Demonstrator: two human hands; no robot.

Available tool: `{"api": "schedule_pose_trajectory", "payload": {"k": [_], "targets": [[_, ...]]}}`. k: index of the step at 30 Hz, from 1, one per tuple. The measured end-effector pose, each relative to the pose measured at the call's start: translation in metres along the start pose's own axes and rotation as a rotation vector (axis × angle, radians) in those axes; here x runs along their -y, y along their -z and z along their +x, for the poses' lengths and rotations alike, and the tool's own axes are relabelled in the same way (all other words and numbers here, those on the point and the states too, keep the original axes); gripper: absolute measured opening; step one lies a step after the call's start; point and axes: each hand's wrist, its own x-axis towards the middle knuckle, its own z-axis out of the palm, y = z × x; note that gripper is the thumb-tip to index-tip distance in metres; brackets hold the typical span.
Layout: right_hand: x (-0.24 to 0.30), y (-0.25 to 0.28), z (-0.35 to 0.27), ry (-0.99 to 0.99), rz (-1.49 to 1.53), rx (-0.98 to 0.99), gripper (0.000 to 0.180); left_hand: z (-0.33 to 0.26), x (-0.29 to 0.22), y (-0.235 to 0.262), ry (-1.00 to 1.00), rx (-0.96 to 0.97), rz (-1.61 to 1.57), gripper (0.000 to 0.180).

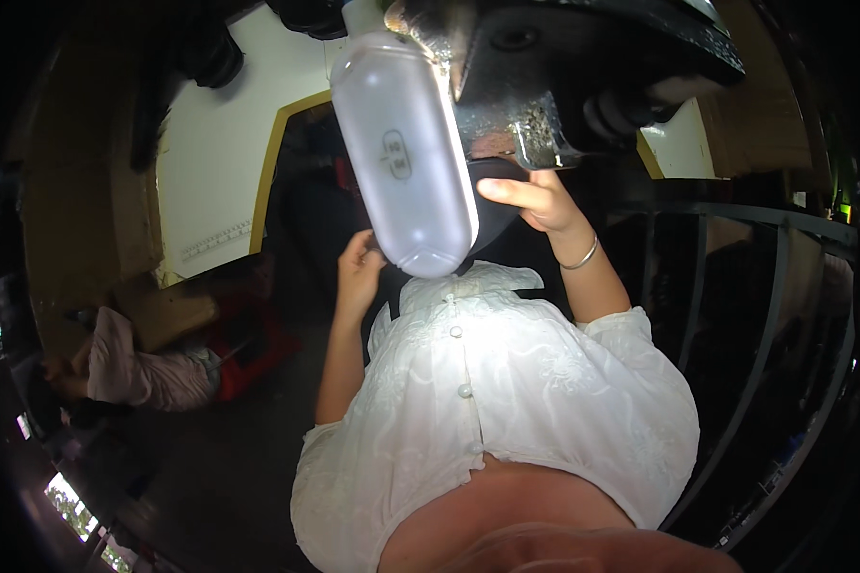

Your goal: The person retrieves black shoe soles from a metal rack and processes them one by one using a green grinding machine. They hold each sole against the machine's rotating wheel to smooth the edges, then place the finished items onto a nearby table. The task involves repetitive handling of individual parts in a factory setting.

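Beside the lower end of a frosted, capsule-shaped shell (406,205), the left hand (358,267) is seen with its fingers curled; whether anything is gripped cannot be told. The right hand (548,205) is raised below a dark machine (602,57), one finger stretched toward the shell, the others partly hidden, so their hold cannot be told. The shell is seen alongside the machine, near a yellow-edged white bench (215,158).

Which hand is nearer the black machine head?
Right: the right hand is just below the machine head; the left hand is farther left, by the pale oblong panel.
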Motion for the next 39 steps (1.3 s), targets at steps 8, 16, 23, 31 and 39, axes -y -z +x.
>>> {"api": "schedule_pose_trajectory", "payload": {"k": [8, 16, 23, 31, 39], "targets": [[0.006, -0.022, 0.023, 0.034, -0.411, 0.052, 0.034, -0.010, -0.049, -0.083, -0.333, -0.034, 0.334, 0.028], [-0.047, 0.020, -0.025, -0.171, 0.060, 0.145, 0.050, 0.038, -0.109, -0.103, -0.454, 0.046, 0.141, 0.018], [-0.076, 0.150, -0.126, -0.455, -0.059, -0.124, 0.047, 0.033, -0.089, -0.088, 0.098, 0.451, -0.920, 0.018], [0.023, 0.111, -0.045, 0.184, 0.358, -0.645, 0.029, 0.020, -0.071, -0.077, -0.351, 0.181, 0.037, 0.026], [0.012, 0.012, 0.001, 0.252, 0.695, -0.574, 0.040, -0.006, -0.095, -0.024, -0.114, -0.024, -0.218, 0.028]]}}
